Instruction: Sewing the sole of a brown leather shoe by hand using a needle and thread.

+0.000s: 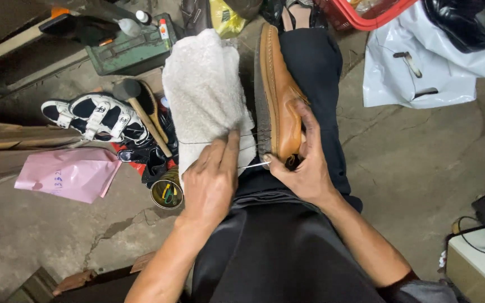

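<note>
A tan leather shoe (280, 92) lies on its side along my right thigh, sole toward the left. My right hand (304, 160) wraps around its heel end, and its fingertips pinch a thin metal needle or awl (255, 165) that points left. A white fluffy towel (206, 92) covers my left thigh. My left hand (211, 179) rests on the towel's near edge, fingers pressed down, close to the needle tip. A thin thread (214, 140) runs across the towel toward the shoe.
On the concrete floor to the left lie black-and-white sandals (94, 115), a wooden-handled hammer (141, 109), a brush, a pink bag (68, 174) and a small tin (166, 193). A green metal box (130, 50) stands behind. White plastic bag (422, 67) and red basket (366, 14) at right.
</note>
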